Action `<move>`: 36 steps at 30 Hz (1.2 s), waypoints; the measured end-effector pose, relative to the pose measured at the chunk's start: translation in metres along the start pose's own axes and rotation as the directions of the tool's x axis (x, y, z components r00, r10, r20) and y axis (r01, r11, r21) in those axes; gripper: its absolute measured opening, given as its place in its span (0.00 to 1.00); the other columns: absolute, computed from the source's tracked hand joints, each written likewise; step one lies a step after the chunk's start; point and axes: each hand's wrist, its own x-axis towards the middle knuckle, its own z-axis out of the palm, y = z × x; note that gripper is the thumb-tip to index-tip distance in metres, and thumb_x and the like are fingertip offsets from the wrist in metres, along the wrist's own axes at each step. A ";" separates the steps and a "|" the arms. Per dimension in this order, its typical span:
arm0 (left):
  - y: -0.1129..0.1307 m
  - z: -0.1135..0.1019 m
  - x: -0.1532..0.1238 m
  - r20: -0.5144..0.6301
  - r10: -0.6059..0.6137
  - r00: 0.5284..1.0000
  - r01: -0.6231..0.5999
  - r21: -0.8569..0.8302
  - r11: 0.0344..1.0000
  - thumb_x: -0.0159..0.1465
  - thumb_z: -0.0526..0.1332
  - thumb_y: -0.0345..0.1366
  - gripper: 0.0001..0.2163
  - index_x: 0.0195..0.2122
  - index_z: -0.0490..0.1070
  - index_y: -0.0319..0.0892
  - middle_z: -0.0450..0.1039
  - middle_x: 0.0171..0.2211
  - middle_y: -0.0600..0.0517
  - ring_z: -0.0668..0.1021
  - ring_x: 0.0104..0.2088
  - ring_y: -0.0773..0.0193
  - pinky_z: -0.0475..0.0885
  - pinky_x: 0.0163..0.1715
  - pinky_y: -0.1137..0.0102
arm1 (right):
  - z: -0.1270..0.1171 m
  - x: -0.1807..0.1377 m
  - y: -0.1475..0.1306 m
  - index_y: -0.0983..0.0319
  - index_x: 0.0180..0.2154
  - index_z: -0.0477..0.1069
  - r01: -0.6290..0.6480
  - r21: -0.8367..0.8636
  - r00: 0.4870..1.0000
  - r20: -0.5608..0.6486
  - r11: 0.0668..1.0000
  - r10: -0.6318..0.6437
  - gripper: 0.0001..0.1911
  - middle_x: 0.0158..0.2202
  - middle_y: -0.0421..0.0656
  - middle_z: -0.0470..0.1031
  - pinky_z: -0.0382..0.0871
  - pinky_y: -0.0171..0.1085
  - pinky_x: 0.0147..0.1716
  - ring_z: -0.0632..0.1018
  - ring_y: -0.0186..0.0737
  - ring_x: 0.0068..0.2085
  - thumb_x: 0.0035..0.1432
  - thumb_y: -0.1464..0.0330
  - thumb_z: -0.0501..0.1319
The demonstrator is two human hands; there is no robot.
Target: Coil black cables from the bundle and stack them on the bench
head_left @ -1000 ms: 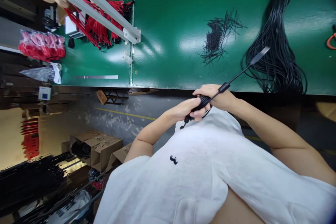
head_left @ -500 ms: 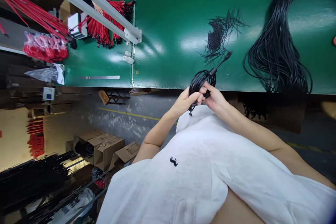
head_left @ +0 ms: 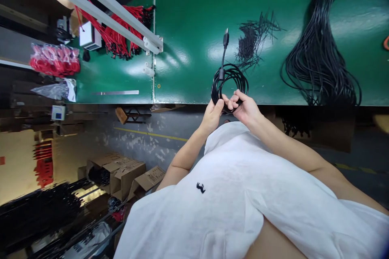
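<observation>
A black cable (head_left: 245, 82), wound into a round coil, is held just over the front edge of the green table. My left hand (head_left: 213, 114) is closed on the coil's lower left side, with the thumb on top. My right hand (head_left: 246, 107) grips the lower right side, its fingers bent and close to those of the left. One plug (head_left: 226, 39) stands up from the coil on a short length of cable, with a thicker black piece (head_left: 221, 73) below it. Beyond the coil lies a pile of short black ties (head_left: 247, 44).
A large bundle of long black cables (head_left: 322, 56) lies on the green table (head_left: 194, 16) at right. Red cables (head_left: 121, 36), a white box (head_left: 90, 35) and bagged red coils (head_left: 54, 60) are at left. White posts (head_left: 121, 8) rise there. Cardboard boxes (head_left: 127, 174) stand on the floor.
The coil has turned to face me and shows as an open ring. Its plug has swung from pointing right to pointing away from me. Both hands keep hold. At far left, raised red cables have moved.
</observation>
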 end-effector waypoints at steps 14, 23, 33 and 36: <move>0.019 -0.001 -0.019 0.206 -0.270 0.941 0.286 -0.049 0.957 0.59 0.64 0.59 0.24 0.29 0.65 0.41 0.47 0.15 0.65 0.52 0.15 0.76 0.64 0.20 0.74 | -0.024 0.000 -0.009 0.60 0.36 0.69 0.442 -0.672 0.889 0.241 0.595 -0.388 0.08 0.28 0.37 0.71 0.73 0.37 0.36 0.72 0.34 0.29 0.52 0.69 0.65; 0.034 -0.002 -0.026 0.292 -0.497 0.817 0.541 -0.088 0.836 0.62 0.64 0.57 0.22 0.28 0.64 0.41 0.47 0.16 0.64 0.54 0.15 0.76 0.66 0.21 0.75 | -0.007 -0.016 -0.050 0.55 0.57 0.71 0.705 -0.701 0.693 0.646 0.111 -0.322 0.31 0.50 0.44 0.75 0.70 0.44 0.51 0.77 0.43 0.47 0.48 0.71 0.67; 0.033 0.000 -0.030 0.396 -0.573 0.717 0.649 -0.079 0.757 0.58 0.67 0.57 0.23 0.29 0.65 0.41 0.50 0.16 0.64 0.55 0.14 0.76 0.63 0.18 0.75 | -0.010 -0.017 -0.054 0.54 0.53 0.77 0.776 -0.628 0.631 0.773 -0.065 0.067 0.23 0.48 0.42 0.79 0.69 0.39 0.48 0.78 0.43 0.46 0.54 0.71 0.61; 0.034 0.001 -0.029 0.427 -0.561 0.709 0.632 -0.032 0.774 0.52 0.71 0.57 0.25 0.31 0.66 0.41 0.53 0.16 0.64 0.58 0.15 0.76 0.66 0.20 0.74 | -0.011 -0.018 -0.051 0.53 0.52 0.77 0.797 -0.601 0.603 0.790 -0.053 0.111 0.23 0.48 0.40 0.79 0.69 0.39 0.49 0.78 0.42 0.47 0.56 0.72 0.57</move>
